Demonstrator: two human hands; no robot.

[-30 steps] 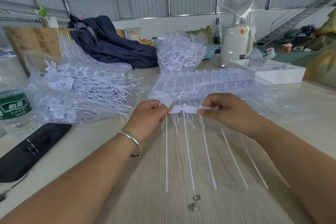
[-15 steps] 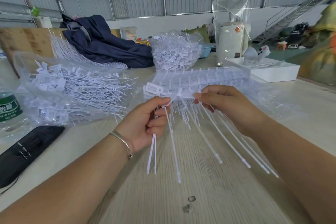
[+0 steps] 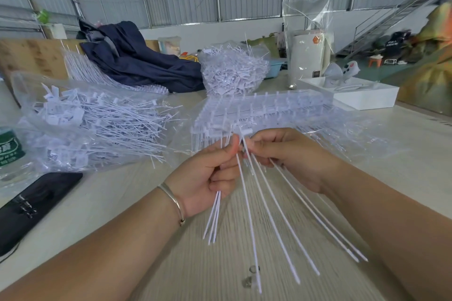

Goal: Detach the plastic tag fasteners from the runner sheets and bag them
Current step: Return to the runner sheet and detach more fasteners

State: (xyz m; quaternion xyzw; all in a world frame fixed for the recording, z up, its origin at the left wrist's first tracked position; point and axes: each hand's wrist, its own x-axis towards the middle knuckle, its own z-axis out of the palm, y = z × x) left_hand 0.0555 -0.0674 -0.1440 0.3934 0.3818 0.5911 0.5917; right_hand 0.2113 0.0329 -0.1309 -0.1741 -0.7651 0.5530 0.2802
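Observation:
My left hand [image 3: 210, 173] grips a small bunch of detached white tag fasteners [image 3: 213, 217] whose thin tails hang below my palm. My right hand [image 3: 286, 154] pinches a short strip of fasteners still joined to their runner [image 3: 245, 132], with several long tails [image 3: 276, 217] fanning down toward me. Thumbs of both hands meet at the strip's top. Behind my hands lies a stack of runner sheets [image 3: 264, 107] inside clear plastic. A clear bag of loose fasteners [image 3: 97, 124] lies to the left.
A black phone [image 3: 31, 205] and a green-labelled bottle [image 3: 9, 149] sit at the left edge. Farther back are a dark blue jacket [image 3: 137, 63], another heap of bagged fasteners [image 3: 232, 71], a white box [image 3: 362, 95] and a white appliance [image 3: 305, 58]. A small clear piece [image 3: 249, 278] lies near me.
My hands have drawn close together at the strip. One more fastener has joined the bunch in my left hand, and the remaining tails in my right hand have swung lower.

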